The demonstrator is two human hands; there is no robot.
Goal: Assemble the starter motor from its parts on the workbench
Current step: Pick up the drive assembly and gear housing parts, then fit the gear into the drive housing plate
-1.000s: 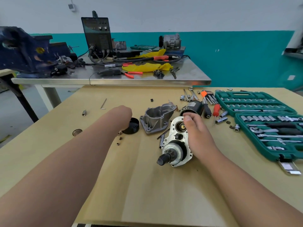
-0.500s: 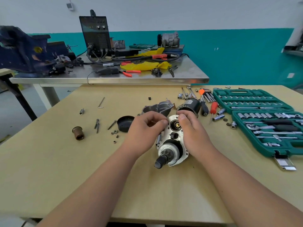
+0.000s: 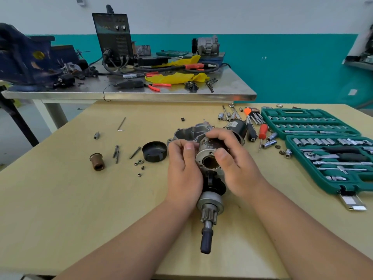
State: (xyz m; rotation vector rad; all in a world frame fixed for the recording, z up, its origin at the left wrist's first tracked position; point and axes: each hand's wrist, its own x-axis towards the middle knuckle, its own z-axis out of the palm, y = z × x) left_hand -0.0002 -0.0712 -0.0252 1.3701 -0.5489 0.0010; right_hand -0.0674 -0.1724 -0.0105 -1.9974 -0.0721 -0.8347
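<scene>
I see both hands meeting on the starter motor point(image 3: 210, 202) at the centre of the frame, lifted a little off the pale wooden counter point(image 3: 80, 199). Its pinion shaft and dark end tip point down toward the lower edge of the frame. My left hand point(image 3: 184, 168) grips the left side of the motor, fingers curled and the thumb up against the rim of the round metal flange. My right hand point(image 3: 232, 168) wraps over the top and right side, and its thumb presses on the flange face just beside the open brass-coloured bore. Just behind the hands lies a grey cast housing point(image 3: 187, 133), and to its right a black cylindrical motor body point(image 3: 237, 128). Left of the hands sits a black round cap point(image 3: 154, 151), then a loose bolt point(image 3: 134, 152), a few small nuts point(image 3: 139, 163) and, further left, a brown bushing point(image 3: 97, 161) standing upright. On the right side of the frame a green socket set case point(image 3: 314, 113) lies open, with a red-handled screwdriver point(image 3: 263, 131) near its left edge. Across the upper left, a steel counter point(image 3: 181, 93) carries a black welder point(image 3: 114, 35) and a blue vise point(image 3: 24, 57).
</scene>
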